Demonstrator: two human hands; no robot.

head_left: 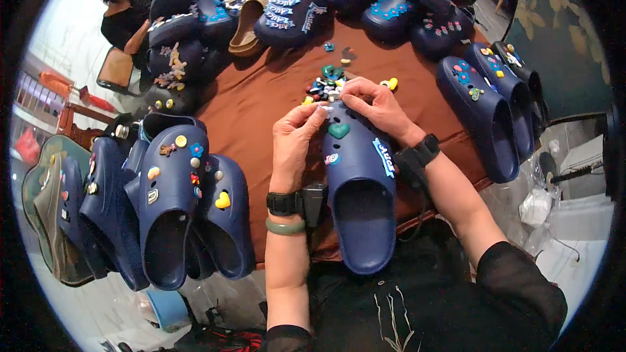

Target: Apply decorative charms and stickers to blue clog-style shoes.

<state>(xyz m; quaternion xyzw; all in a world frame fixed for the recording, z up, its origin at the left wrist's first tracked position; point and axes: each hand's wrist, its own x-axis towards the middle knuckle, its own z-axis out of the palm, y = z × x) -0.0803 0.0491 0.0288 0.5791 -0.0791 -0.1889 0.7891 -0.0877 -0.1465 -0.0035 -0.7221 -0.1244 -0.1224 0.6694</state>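
Note:
A navy blue clog (362, 156) lies in front of me, its toe pointing away and its foot opening toward me. On its upper are a green heart charm (339, 131), a round pinkish-white charm (332, 158) and a light-blue lettered charm (384, 158). My left hand (295, 140) is closed at the toe's left side, pinching a small whitish charm (323, 111). Over the toe's far right side, my right hand (377, 109) has its fingertips pressed together; what they hold is too small to make out. Just past the toe sits a pile of mixed charms (324, 89).
Decorated navy clogs (173, 179) stand clustered at left, with others (479, 114) at right and more piled along the far side. A brown cloth (261, 85) covers the table. A yellow charm (390, 83) lies beyond my right hand. Another person (124, 19) is at far left.

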